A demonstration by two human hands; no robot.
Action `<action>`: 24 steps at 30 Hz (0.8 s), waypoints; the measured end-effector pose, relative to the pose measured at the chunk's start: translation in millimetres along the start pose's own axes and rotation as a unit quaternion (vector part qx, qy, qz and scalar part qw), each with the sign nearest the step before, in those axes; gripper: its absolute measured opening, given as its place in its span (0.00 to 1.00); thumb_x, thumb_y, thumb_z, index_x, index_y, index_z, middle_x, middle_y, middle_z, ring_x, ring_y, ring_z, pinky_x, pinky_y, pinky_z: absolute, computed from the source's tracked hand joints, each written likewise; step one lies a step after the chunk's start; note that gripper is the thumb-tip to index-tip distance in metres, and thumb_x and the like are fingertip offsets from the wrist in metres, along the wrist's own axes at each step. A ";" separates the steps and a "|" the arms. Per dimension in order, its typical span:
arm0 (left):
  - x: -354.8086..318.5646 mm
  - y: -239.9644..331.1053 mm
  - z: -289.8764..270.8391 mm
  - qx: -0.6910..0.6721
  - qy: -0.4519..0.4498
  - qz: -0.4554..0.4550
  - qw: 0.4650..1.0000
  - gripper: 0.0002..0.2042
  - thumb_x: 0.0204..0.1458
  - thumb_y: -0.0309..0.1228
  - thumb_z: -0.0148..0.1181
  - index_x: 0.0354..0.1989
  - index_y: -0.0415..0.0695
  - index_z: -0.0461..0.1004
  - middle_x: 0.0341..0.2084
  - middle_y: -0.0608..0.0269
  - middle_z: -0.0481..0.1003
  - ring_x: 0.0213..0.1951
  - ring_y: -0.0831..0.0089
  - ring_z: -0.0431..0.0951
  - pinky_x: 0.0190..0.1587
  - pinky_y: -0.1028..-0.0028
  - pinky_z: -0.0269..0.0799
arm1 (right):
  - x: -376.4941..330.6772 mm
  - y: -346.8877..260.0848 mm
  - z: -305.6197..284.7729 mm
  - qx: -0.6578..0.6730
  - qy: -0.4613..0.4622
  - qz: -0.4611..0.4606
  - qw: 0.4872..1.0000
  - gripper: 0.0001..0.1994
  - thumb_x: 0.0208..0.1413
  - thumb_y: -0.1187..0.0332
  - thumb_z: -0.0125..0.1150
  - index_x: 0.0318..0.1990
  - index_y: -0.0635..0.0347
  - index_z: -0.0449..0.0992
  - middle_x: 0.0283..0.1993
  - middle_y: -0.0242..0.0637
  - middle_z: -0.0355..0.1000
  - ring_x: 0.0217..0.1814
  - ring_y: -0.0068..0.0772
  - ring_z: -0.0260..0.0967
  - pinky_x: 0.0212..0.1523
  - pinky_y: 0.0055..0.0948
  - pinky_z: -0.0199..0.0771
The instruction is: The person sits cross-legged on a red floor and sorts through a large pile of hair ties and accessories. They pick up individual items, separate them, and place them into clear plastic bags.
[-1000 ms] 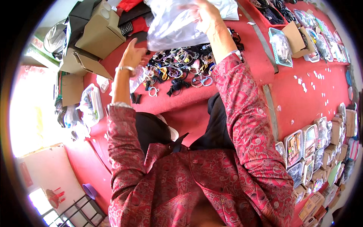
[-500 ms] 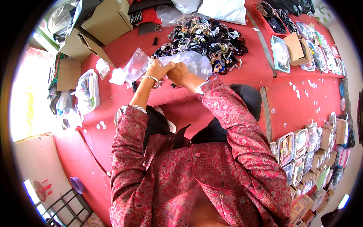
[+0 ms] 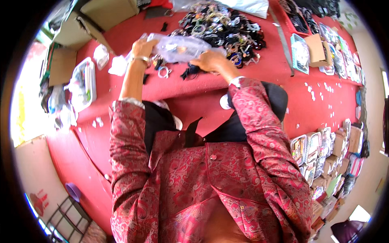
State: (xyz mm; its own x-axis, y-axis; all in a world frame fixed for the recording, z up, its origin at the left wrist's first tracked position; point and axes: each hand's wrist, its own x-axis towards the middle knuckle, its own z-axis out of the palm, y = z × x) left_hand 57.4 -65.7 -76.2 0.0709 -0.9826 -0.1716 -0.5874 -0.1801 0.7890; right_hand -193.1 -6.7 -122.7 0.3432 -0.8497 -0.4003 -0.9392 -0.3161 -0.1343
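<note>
A clear plastic bag (image 3: 174, 47) is stretched sideways between my two hands, in front of the heap. My left hand (image 3: 142, 48) is closed on its left end. At the lower right side of the bag, the fingers of my right hand (image 3: 211, 60) are pinched on its edge. Just beyond lies a big pile of hair ties (image 3: 231, 32), mostly black with pale and coloured ones among them. A pale loop-shaped hair tie (image 3: 163, 72) and some black ones (image 3: 189, 72) rest below the bag, nearer to me.
Cardboard boxes (image 3: 109, 12) and a white plastic basket (image 3: 83, 83) of packets stand on the left. Crumpled clear plastic (image 3: 117, 65) lies beside them. At the right are a red basket (image 3: 289, 18), a light-blue basket (image 3: 300, 56) and rows of packed trays (image 3: 313, 146). White scraps (image 3: 312, 94) dot the red surface.
My hands have moved apart, the left one leftward and the right one rightward, spreading the bag between them. The whole view has shifted slightly.
</note>
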 end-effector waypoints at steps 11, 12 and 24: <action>-4.1 -1.9 -55.4 0.012 0.065 0.106 0.992 0.15 0.41 0.38 0.59 0.27 0.35 0.74 0.20 0.62 0.73 0.23 0.76 0.71 0.27 0.75 0.67 | -18.4 -17.0 -89.5 0.462 0.200 -0.112 0.857 0.27 0.55 0.47 0.44 0.24 0.64 0.76 0.21 0.37 0.72 0.26 0.26 0.70 0.34 0.25 0.68; -3.5 -3.9 -57.0 0.015 0.041 0.090 0.995 0.17 0.41 0.40 0.58 0.27 0.35 0.74 0.20 0.62 0.73 0.23 0.76 0.70 0.27 0.74 0.67 | -17.4 -20.9 -87.0 0.582 0.218 -0.127 0.773 0.24 0.57 0.52 0.45 0.24 0.67 0.75 0.24 0.40 0.73 0.27 0.31 0.71 0.36 0.28 0.71; -10.4 -10.6 -127.3 -0.397 0.257 -0.015 0.881 0.08 0.52 0.31 0.50 0.22 0.44 0.65 0.12 0.69 0.63 0.15 0.78 0.63 0.16 0.79 0.59 | 67.4 -95.2 83.6 0.268 0.154 -0.111 0.945 0.07 0.42 0.66 0.52 0.22 0.56 0.76 0.25 0.39 0.73 0.29 0.42 0.72 0.32 0.38 0.72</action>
State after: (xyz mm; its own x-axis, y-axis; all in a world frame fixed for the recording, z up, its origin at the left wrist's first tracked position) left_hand 165.6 -59.3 -7.7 0.5520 -0.8309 -0.0701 0.1552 0.0197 0.9877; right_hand -81.6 1.4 -212.7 0.4422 -0.8961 -0.0371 -0.6873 -0.3120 -0.6559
